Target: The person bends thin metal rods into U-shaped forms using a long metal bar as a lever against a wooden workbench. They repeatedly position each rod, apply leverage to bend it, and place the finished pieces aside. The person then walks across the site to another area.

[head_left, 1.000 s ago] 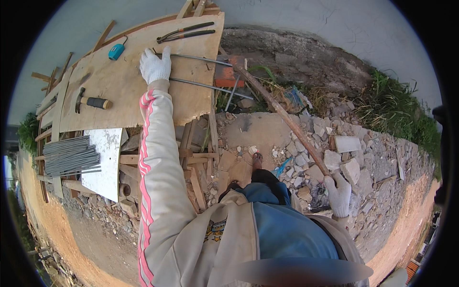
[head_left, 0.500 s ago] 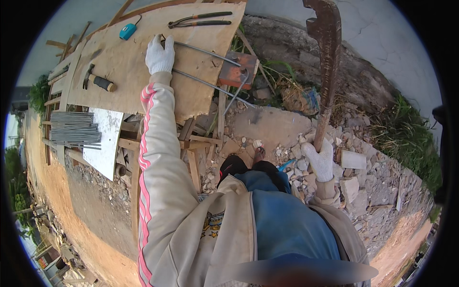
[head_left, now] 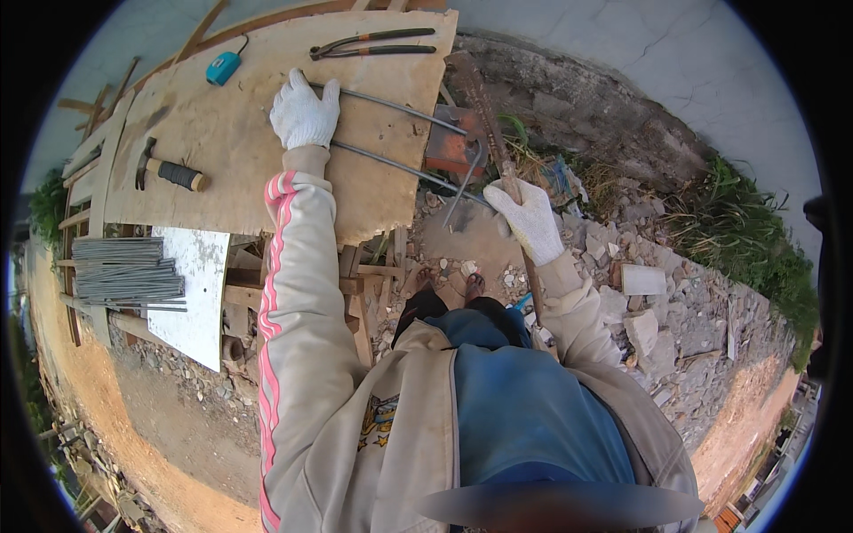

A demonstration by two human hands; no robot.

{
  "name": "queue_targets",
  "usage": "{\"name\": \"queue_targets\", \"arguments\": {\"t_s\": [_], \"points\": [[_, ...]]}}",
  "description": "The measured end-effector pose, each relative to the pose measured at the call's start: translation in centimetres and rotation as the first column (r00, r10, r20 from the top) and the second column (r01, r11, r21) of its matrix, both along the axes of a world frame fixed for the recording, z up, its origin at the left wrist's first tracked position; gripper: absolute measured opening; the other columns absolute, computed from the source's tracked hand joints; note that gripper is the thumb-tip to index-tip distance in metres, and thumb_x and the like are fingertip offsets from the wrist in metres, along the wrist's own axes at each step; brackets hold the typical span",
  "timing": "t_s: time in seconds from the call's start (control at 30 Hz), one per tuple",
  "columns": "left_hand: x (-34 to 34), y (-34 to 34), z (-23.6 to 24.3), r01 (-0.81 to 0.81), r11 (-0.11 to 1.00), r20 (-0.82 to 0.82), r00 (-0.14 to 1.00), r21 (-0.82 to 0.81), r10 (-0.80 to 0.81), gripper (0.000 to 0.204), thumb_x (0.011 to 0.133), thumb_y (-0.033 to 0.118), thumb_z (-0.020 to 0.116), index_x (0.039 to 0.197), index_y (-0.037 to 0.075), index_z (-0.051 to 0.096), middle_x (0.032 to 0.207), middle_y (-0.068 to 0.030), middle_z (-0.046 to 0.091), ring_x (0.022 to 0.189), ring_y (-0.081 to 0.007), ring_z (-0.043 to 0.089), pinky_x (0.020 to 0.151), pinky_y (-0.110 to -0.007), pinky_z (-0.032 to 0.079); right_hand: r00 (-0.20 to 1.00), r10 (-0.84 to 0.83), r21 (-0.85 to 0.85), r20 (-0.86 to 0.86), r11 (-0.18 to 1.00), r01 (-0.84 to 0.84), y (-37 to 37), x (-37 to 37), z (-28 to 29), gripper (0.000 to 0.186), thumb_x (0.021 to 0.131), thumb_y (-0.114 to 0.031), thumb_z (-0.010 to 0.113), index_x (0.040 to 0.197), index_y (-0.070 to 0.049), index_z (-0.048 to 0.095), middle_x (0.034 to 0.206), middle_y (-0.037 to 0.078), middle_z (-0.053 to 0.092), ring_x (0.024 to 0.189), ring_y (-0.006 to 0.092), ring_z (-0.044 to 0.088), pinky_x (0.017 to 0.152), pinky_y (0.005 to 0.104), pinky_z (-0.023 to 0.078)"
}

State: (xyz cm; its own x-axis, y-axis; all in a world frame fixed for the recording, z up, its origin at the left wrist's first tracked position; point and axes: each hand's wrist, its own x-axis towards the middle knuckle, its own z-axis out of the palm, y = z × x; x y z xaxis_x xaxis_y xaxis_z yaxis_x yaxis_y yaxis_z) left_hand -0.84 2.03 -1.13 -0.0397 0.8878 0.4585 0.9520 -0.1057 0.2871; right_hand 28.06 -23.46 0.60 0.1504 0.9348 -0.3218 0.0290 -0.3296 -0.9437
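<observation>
My left hand, in a white knit glove, is closed on a bent steel rod lying over the plywood board. Two lengths of the rod run right from the glove to a reddish block at the board's edge, where an end is bent toward me. My right hand, gloved too, grips a long rusty metal bar. That bar slants past the block's right side; whether it touches the rod, I cannot tell.
On the board lie long-handled pincers, a teal tape measure and a hammer. Cut rods are stacked beside a white panel. Rubble covers the ground at right, below a wall.
My right hand has moved up and left, bringing the raised bar down beside the block. The left hand keeps its hold on the rod, and the view has shifted slightly.
</observation>
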Motion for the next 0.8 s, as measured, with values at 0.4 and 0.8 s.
{"name": "queue_targets", "arguments": {"t_s": [0.4, 0.8], "points": [[-2.5, 2.0, 4.7, 0.035, 0.983, 0.309, 0.951, -0.178, 0.022, 0.074, 0.089, 0.063, 0.061, 0.134, 0.005, 0.066, 0.128, -0.0224, 0.07, 0.121, -0.0398, 0.065, 0.103, -0.047, 0.05, 0.98, -0.072, -0.098, -0.184, 0.994, 0.055, 0.0, 1.0, 0.3, 0.025, 0.094, -0.021, 0.077, 0.096, -0.004, 0.06, 0.063, -0.002, 0.051, 0.046, 0.0068, 0.044, 0.041, 0.025, 0.031], [-6.7, -0.5, 8.3, 0.144, 0.929, 0.934, -0.17, 0.34, -0.315, 0.048, 0.106, 0.043, 0.057, 0.099, -0.002, 0.072, 0.066, 0.0003, 0.047, 0.063, -0.0122, 0.048, 0.06, -0.027, 0.041, 0.991, -0.087, 0.052, -0.103, 0.994, 0.092, 1.6, 2.5, 4.8, 0.026, 0.095, -0.021, 0.076, 0.107, 0.0, 0.066, 0.064, -0.002, 0.053, 0.048, 0.0064, 0.044, 0.043, 0.0244, 0.031]]}}
